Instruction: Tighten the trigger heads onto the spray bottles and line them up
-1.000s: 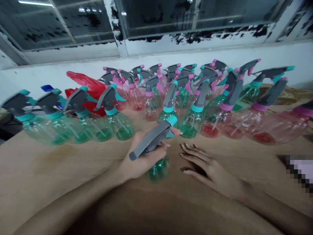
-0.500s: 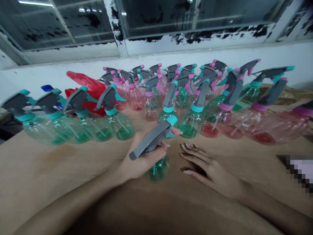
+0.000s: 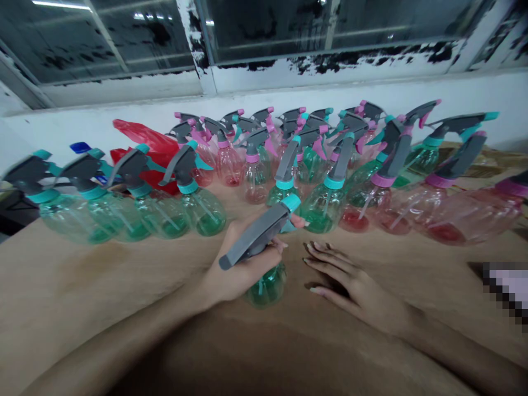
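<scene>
My left hand [image 3: 243, 267] is wrapped round the neck of a green spray bottle [image 3: 266, 286] with a grey head and a turquoise nozzle. The bottle's base is on the table, and its nozzle points away from me to the right. The fingers hide its collar and most of its trigger. To the right, my right hand [image 3: 342, 278] lies palm down on the wooden table [image 3: 165, 308], fingers spread, holding nothing. Just beyond the held bottle stand another green spray bottle [image 3: 322, 212] and a pink spray bottle [image 3: 357, 212].
Several green spray bottles [image 3: 204, 214] form a row at left. Behind the middle stand many pink and green ones, including a pink bottle [image 3: 229, 165]. A red plastic bag [image 3: 144, 140] lies at back left, brown wrapping [image 3: 474, 157] at back right. A white wall [image 3: 82, 129] borders the table.
</scene>
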Available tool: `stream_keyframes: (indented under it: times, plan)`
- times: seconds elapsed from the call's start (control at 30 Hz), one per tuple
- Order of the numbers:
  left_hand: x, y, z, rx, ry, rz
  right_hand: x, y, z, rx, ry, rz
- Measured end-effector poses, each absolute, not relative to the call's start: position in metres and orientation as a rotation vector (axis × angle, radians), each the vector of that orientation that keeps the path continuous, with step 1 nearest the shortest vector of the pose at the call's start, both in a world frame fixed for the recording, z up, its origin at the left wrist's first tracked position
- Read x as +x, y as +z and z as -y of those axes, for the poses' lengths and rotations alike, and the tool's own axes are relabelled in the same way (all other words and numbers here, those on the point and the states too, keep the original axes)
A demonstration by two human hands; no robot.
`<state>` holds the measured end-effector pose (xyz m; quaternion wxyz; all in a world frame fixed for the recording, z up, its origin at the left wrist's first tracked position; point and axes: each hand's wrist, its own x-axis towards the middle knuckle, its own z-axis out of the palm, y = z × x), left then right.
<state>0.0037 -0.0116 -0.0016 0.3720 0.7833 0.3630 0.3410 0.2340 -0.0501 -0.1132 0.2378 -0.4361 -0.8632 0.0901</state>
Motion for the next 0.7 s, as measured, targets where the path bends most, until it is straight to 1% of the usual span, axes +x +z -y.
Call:
stream_keyframes:
  times: [0.57, 0.7]
  plan:
    - [0.0038, -0.0008, 0.0124, 1.97, 0.866, -0.941, 0.2347, -0.1153, 0.05, -1.213, 0.212, 2.409]
    - [0.0044, 0.0015, 0.0116, 1.936, 0.9, -0.865, 0.234, -0.1157, 0.05, -1.212, 0.209, 2.395]
